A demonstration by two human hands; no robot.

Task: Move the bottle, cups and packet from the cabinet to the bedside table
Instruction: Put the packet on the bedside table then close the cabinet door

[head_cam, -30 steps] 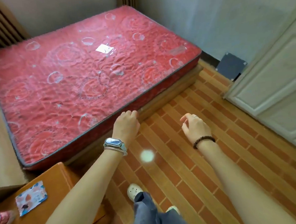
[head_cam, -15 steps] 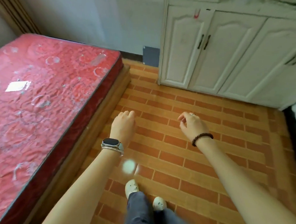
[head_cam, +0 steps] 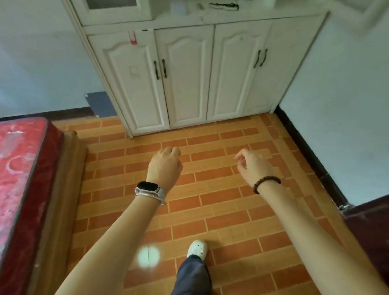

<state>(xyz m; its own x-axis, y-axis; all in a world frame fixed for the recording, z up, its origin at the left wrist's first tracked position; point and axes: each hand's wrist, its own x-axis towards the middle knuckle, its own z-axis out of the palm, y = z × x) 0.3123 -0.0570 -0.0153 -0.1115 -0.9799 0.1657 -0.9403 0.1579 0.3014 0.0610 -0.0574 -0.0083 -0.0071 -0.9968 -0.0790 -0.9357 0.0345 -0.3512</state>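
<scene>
Fingers point(head_cam: 174, 151) of left hand point(head_cam: 165, 169) and right hand point(head_cam: 254, 169) hang loosely curled, empty, above orange brick-patterned floor point(head_cam: 217, 213). Ahead, white wooden cabinet point(head_cam: 185, 80), doors closed; blurred small items point(head_cam: 178, 7) on its ledge; red mattress point(head_cam: 10, 179) left.

Both your arms reach out in front of you. Your left hand point(head_cam: 165, 165) hangs with its fingers loosely curled, holding nothing. Your right hand point(head_cam: 253, 165) is the same, its thumb tip close beside the curled fingers.

No writing reads anywhere: the red tag point(head_cam: 132, 37) on the cabinet point(head_cam: 185, 80) door is a blur, and the watch point(head_cam: 147, 186) face shows dark.
</scene>
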